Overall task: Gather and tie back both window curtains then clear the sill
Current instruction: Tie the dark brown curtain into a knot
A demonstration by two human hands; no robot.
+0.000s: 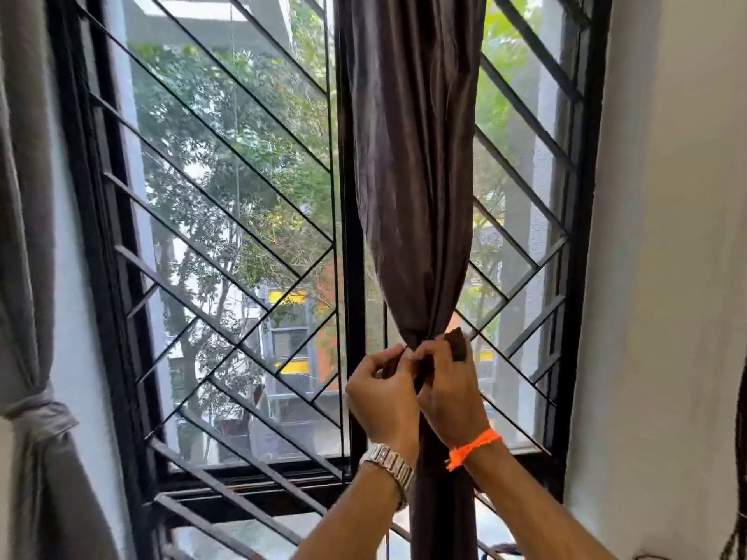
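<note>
The window (351,236), black-framed behind a slanted grille, fills the view from 9 to 3 o'clock. At 9 o'clock the grey curtain (24,196) hangs against the frame's edge, cinched toward 8 o'clock by a grey band (40,414), so that half of the tying looks done. The dark brown curtain (416,155) hangs from 12 o'clock just right of the centre post, gathered into one bundle that narrows to a neck at about 5 o'clock and drops straight below it. I judge it gathered but not yet fastened, since both hands are working at that neck. The left hand (384,394) has its fingers curled, pinching a tie strip (456,343) against the gather. The right hand (448,398), touching the left, has its fingers clenched round the same strip, whose free end sticks up just past its knuckles. Whether a knot has formed under the fingers cannot be told. The sill (242,485) at 6 o'clock shows only as a dark bottom ledge behind the forearms. What lies on it is hidden, so clearing it appears to be wholly left to do. A metal watch (390,466) sits on the left wrist, and an orange thread (473,446) on the right.
</note>
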